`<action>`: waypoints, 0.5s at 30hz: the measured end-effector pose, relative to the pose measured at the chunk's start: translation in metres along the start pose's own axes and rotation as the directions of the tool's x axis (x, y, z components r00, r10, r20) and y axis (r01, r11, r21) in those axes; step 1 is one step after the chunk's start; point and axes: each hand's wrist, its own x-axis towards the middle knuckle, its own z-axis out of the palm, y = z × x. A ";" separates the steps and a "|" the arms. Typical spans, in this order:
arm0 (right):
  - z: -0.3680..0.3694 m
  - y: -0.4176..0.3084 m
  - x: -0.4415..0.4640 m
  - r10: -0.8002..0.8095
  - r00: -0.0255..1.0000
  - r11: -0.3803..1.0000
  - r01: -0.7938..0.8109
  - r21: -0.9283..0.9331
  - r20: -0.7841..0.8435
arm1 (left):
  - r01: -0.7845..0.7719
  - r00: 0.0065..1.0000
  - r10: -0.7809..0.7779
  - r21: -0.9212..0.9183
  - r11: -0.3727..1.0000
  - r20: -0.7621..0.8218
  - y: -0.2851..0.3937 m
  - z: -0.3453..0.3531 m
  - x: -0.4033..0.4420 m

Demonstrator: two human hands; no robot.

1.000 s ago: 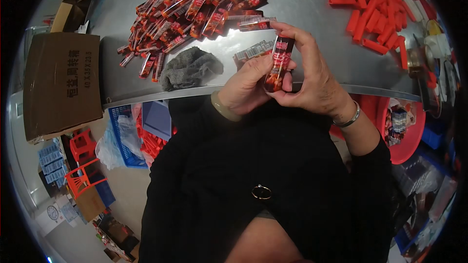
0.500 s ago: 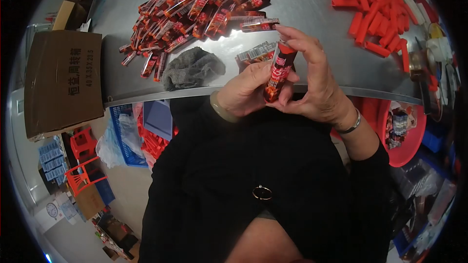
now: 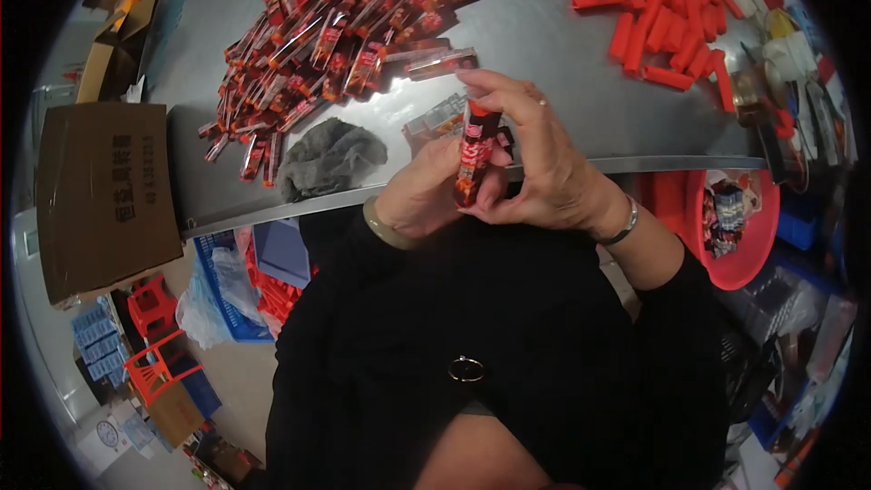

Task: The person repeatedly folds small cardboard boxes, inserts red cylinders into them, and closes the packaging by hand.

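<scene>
A slim red-and-black printed tube (image 3: pixel 475 152) stands nearly upright between my two hands, just over the table's near edge. My left hand (image 3: pixel 415 189) is closed on its left side, with the thumb along it. My right hand (image 3: pixel 558 168) curves around the right side, its forefinger near the top end and its thumb by the bottom. A small dark printed piece shows behind the tube, between the right fingers. Under the hands lie flat printed labels with barcodes (image 3: pixel 437 120). Beyond them is a heap of similar printed tubes (image 3: pixel 322 41).
A crumpled grey cloth (image 3: pixel 331 159) lies left of my hands on the metal table (image 3: pixel 526 32). Plain red tubes (image 3: pixel 667 23) are piled at the back right. A cardboard box (image 3: pixel 109 200) stands at left, and a pink basin (image 3: pixel 758 236) holds printed pieces at lower right.
The whole view has shifted, so hands and table contents sit further left. Both hands keep nearly the same hold on the printed tube, which looks slightly more upright.
</scene>
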 end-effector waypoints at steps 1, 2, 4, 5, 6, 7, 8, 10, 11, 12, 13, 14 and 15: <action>0.001 0.001 -0.002 0.007 1.000 1.000 -0.007 -0.021 -0.005 | 0.022 0.999 -0.022 0.000 1.000 -0.033 0.000 0.001 0.000; 0.003 0.002 -0.003 0.022 1.000 1.000 -0.022 0.008 -0.016 | 0.027 1.000 -0.027 0.000 1.000 -0.014 0.000 0.001 0.000; 0.005 0.005 -0.004 0.038 0.999 0.999 -0.037 0.024 -0.032 | 0.007 0.998 -0.007 -0.005 1.000 -0.059 -0.003 -0.003 0.002; 0.006 0.005 -0.003 0.069 0.998 0.997 -0.068 0.020 -0.017 | -0.026 0.998 0.027 0.008 1.000 -0.052 -0.006 -0.007 0.005; 0.005 0.006 -0.004 0.100 0.995 0.995 -0.100 0.017 -0.002 | -0.022 0.999 0.022 0.007 1.000 -0.041 -0.004 -0.007 0.007; 0.001 0.006 -0.003 0.104 0.995 0.995 -0.104 0.009 -0.006 | 0.001 0.996 0.002 0.028 1.000 -0.092 0.000 -0.007 0.008; -0.007 0.006 -0.002 0.147 0.989 0.989 -0.147 -0.026 0.014 | 0.024 0.989 -0.016 0.050 0.998 -0.144 0.006 -0.008 0.009; -0.028 0.014 0.000 0.204 0.979 0.958 -0.198 -0.210 0.010 | 0.032 0.950 0.042 0.229 0.973 -0.310 0.032 -0.017 0.012; -0.045 0.024 -0.002 0.216 0.976 0.913 -0.208 -0.351 -0.016 | 0.007 0.935 0.108 0.324 0.946 -0.337 0.052 -0.027 0.010; -0.062 0.036 -0.006 0.287 0.951 0.869 -0.309 -0.386 -0.116 | -0.071 0.884 0.292 0.512 0.856 -0.365 0.071 -0.048 0.010; -0.085 0.048 -0.013 0.331 0.936 0.788 -0.346 -0.510 -0.123 | -0.123 0.811 0.469 0.682 0.721 -0.350 0.093 -0.071 0.009; -0.109 0.060 -0.021 0.372 0.918 0.688 -0.371 -0.624 -0.136 | -0.078 0.742 0.549 0.763 0.641 -0.385 0.123 -0.090 0.003; -0.128 0.067 -0.030 0.430 0.890 0.606 -0.408 -0.683 -0.150 | -0.019 0.666 0.626 0.830 0.558 -0.406 0.155 -0.107 -0.004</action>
